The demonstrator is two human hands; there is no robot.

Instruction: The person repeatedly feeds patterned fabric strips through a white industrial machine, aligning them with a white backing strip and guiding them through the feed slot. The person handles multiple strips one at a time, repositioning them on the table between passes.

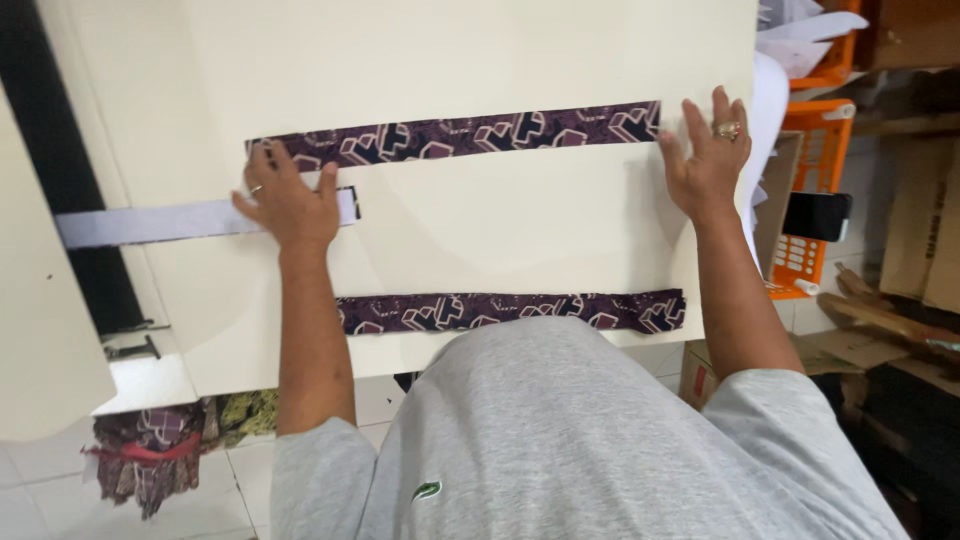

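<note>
Two fabric strips (455, 135) (515, 311) on the table (500, 225), hands (290, 205) (710, 160) at the farther strip's ends.

Bright, even, soft light fills the scene, most likely from overhead, though no lamp shows. The cream table (480, 230) at the centre is the brightest area, nearly washed out toward twelve o'clock, yet free of hard glare. Shadows are faint: a thin soft one hugs the left hand (290, 205) at nine o'clock and another the right hand (708, 160) at two o'clock. The patterned purple fabric strips (460, 135) read fairly crisp. Toward three and four o'clock the cardboard clutter (915, 250) falls into dim brown shade. Edges look slightly soft, and straight lines tilt and bow a little from the wide lens.
</note>
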